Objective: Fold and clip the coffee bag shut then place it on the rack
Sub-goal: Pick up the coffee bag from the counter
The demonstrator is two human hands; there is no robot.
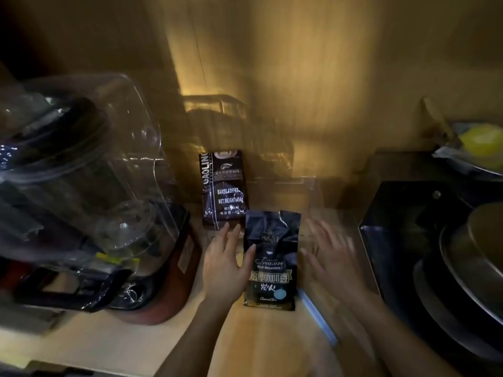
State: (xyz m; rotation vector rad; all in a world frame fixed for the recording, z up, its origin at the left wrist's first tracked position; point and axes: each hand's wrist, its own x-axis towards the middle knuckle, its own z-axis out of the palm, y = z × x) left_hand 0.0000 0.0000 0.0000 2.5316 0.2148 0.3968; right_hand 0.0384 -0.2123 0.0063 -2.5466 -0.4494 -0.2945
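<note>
A light wooden countertop point(272, 341) carries an upright dark Blue Mountain coffee bag point(270, 265), its top crumpled open. Behind it stands a second coffee bag marked Baked Coffee point(223, 190). At the left sits a blender under a clear cover point(89, 202); at the right, a black box point(408, 240).

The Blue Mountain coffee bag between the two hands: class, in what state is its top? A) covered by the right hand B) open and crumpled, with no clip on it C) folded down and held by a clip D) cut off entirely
B: the top of the Blue Mountain coffee bag stands up crumpled and unfolded, with no clip on it, while the left hand touches its side and the blurred right hand is beside it.
</note>
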